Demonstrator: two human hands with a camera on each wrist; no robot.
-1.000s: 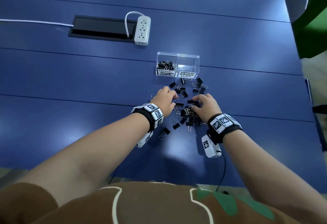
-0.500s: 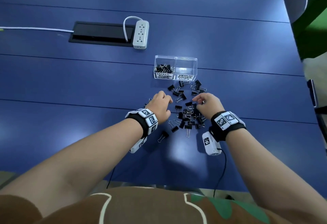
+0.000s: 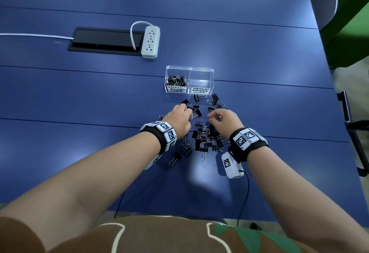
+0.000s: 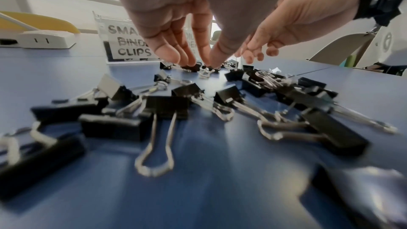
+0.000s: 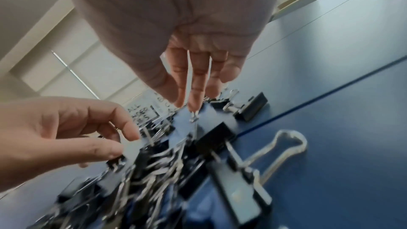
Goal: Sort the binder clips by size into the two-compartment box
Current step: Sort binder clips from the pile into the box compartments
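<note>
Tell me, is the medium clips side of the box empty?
Empty. The medium compartment shows only its clear floor, while the small compartment holds black clips.

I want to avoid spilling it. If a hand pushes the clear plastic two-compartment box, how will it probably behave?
The clear plastic two-compartment box probably slides easily: it looks thin-walled and sits on the smooth blue table. It may turn while sliding, since only the left compartment holds small black binder clips. Tipping seems unlikely; it is low and wide.
</note>
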